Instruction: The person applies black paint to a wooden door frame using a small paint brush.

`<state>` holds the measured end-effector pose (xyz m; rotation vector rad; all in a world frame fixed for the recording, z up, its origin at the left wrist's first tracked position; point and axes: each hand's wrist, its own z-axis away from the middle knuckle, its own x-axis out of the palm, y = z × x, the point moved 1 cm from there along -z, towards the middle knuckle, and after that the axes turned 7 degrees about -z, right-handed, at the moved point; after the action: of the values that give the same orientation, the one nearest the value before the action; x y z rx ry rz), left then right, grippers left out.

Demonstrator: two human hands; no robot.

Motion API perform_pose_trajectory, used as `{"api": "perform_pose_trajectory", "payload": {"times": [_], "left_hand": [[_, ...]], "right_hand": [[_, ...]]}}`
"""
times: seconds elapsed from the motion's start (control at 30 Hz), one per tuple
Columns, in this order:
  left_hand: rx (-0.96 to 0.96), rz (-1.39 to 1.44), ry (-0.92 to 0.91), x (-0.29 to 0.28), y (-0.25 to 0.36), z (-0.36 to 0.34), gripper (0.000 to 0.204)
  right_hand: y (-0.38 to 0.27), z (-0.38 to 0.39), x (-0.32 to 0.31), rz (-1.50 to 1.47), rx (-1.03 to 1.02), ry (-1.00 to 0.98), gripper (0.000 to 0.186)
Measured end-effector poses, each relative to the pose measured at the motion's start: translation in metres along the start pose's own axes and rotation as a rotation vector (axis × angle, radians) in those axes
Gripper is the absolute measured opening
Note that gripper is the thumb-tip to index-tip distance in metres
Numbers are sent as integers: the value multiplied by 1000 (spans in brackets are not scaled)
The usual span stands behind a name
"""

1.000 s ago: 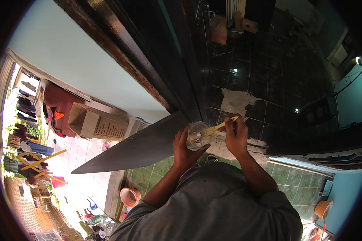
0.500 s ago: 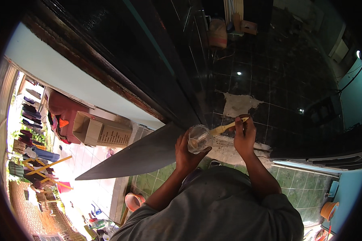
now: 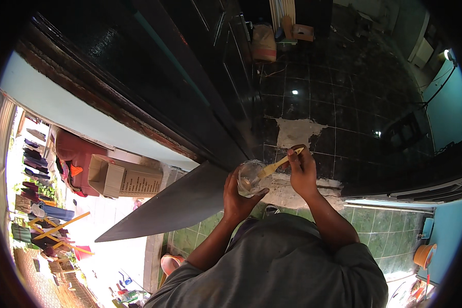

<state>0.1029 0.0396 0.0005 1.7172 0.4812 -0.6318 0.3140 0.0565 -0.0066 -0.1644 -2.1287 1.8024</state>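
Observation:
My left hand point(image 3: 236, 198) is wrapped round a clear plastic cup point(image 3: 247, 186), its thumb along the near side. The cup's mouth faces up, and what lies inside is hard to make out. In my right hand point(image 3: 303, 174) is a yellow paintbrush point(image 3: 275, 166), gripped by its handle between thumb and fingers. The brush slants down to the left, with its bristle end at the cup's right rim; whether the tips touch the inside cannot be told. Both hands are in front of my chest, close together.
A dark door and frame point(image 3: 190, 87) rise at the left, with a grey pointed panel point(image 3: 164, 210) below. Dark floor tiles point(image 3: 313, 105) carry a bare cement patch point(image 3: 295, 134). A cardboard box point(image 3: 133, 179) stands outside left; an orange bucket point(image 3: 424, 255) is at the right.
The paintbrush has shifted left and slightly down, its bristles now at the cup's rim. My right hand moved left with it. The whole view has shifted a little.

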Motion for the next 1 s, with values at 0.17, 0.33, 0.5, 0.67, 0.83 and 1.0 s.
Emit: {"api": "perform_pose_trajectory", "payload": {"times": [0.17, 0.33, 0.5, 0.67, 0.83, 1.0], "left_hand": [[22, -30, 8, 5, -3, -1, 94], [58, -20, 12, 7, -1, -4, 93], [19, -15, 29, 1, -3, -3, 91], [49, -6, 38, 0, -13, 5, 92], [-57, 38, -14, -14, -17, 14, 93], [-98, 20, -46, -36, -29, 22, 91]], "right_hand": [[-11, 3, -15, 38, -13, 36, 23], [-7, 0, -29, 63, -48, 120, 25], [-14, 9, -22, -42, -85, 157, 24], [-11, 12, -18, -230, -106, 201, 20], [7, 6, -21, -594, 289, 255, 16], [-19, -12, 40, -736, 248, 100, 22]]}}
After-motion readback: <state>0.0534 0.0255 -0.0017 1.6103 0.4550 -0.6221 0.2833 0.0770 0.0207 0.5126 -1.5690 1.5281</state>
